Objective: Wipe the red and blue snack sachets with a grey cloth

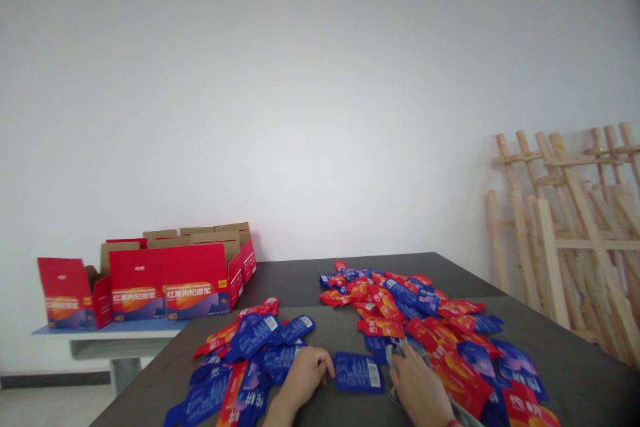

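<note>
My left hand [304, 373] rests knuckles-up on the dark table [310, 283], fingers curled, beside a pile of blue and red pouches [250, 353] on the left. A single blue pouch [359, 372] lies flat between my hands, its left edge near my left fingertips. My right hand [419, 390] lies at the pouch's right edge, fingers bent over silvery pouches at the near side of the large heap of red and blue pouches [425, 320]. Whether either hand grips anything is hidden.
Open red cardboard boxes [170, 280] stand on a lower white and blue bench [105, 332] at the left. Wooden frames [575, 233] lean against the white wall at the right.
</note>
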Action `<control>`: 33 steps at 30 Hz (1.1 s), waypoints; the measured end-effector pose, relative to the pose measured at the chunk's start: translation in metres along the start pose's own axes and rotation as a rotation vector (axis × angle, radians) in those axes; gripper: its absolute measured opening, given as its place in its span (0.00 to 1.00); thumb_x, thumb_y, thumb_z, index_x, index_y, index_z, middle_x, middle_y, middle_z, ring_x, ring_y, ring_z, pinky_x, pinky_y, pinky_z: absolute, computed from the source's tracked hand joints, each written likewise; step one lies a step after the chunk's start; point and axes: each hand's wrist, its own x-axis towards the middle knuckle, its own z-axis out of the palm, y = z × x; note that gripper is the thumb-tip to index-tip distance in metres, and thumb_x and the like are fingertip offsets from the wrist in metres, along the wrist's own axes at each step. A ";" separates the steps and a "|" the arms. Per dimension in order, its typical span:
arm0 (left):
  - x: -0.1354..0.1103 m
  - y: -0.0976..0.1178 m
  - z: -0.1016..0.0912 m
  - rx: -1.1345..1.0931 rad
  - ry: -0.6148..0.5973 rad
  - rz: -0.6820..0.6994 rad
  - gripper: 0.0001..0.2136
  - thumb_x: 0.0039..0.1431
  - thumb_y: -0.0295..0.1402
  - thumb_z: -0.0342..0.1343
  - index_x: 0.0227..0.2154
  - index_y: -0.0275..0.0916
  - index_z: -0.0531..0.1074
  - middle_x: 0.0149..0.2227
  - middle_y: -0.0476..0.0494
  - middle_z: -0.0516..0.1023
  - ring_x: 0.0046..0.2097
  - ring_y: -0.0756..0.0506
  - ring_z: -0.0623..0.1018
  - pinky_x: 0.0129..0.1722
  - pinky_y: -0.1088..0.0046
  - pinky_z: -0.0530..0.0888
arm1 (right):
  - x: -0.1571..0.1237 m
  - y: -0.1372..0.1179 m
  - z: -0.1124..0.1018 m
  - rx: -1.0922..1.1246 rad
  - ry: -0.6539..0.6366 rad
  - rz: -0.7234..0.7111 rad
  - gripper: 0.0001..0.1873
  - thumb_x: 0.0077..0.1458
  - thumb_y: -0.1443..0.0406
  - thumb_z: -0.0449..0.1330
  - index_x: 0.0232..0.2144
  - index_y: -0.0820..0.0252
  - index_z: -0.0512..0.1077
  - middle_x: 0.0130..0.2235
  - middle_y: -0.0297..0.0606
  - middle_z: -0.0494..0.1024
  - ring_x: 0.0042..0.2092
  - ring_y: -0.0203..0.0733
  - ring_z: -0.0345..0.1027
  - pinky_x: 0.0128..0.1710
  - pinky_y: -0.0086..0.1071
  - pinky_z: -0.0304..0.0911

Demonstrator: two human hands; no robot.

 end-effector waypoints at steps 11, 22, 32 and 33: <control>-0.001 -0.001 0.002 -0.011 -0.029 0.011 0.15 0.46 0.26 0.42 0.24 0.36 0.75 0.21 0.51 0.72 0.26 0.51 0.72 0.31 0.78 0.65 | -0.002 -0.071 0.017 -0.006 -0.078 -0.078 0.22 0.53 0.75 0.47 0.48 0.61 0.70 0.51 0.49 0.70 0.50 0.48 0.65 0.43 0.34 0.65; 0.001 0.016 -0.101 0.166 0.274 -0.038 0.14 0.49 0.30 0.42 0.26 0.39 0.74 0.25 0.50 0.76 0.30 0.48 0.75 0.32 0.75 0.67 | 0.002 -0.025 0.024 -0.093 -0.025 0.020 0.17 0.56 0.72 0.48 0.44 0.64 0.72 0.48 0.50 0.71 0.47 0.45 0.66 0.41 0.33 0.64; -0.051 -0.061 -0.191 0.386 0.454 -0.313 0.13 0.53 0.33 0.44 0.27 0.41 0.74 0.30 0.50 0.79 0.36 0.45 0.76 0.39 0.74 0.68 | 0.000 -0.030 0.026 -0.030 0.007 0.017 0.16 0.56 0.71 0.47 0.42 0.65 0.73 0.46 0.51 0.70 0.47 0.48 0.64 0.43 0.37 0.63; -0.056 -0.073 -0.192 0.402 0.403 -0.334 0.13 0.53 0.31 0.44 0.26 0.41 0.75 0.30 0.50 0.80 0.36 0.44 0.76 0.39 0.73 0.68 | 0.001 -0.031 0.025 -0.020 0.003 0.023 0.16 0.56 0.71 0.48 0.42 0.65 0.73 0.46 0.51 0.70 0.47 0.48 0.64 0.42 0.37 0.63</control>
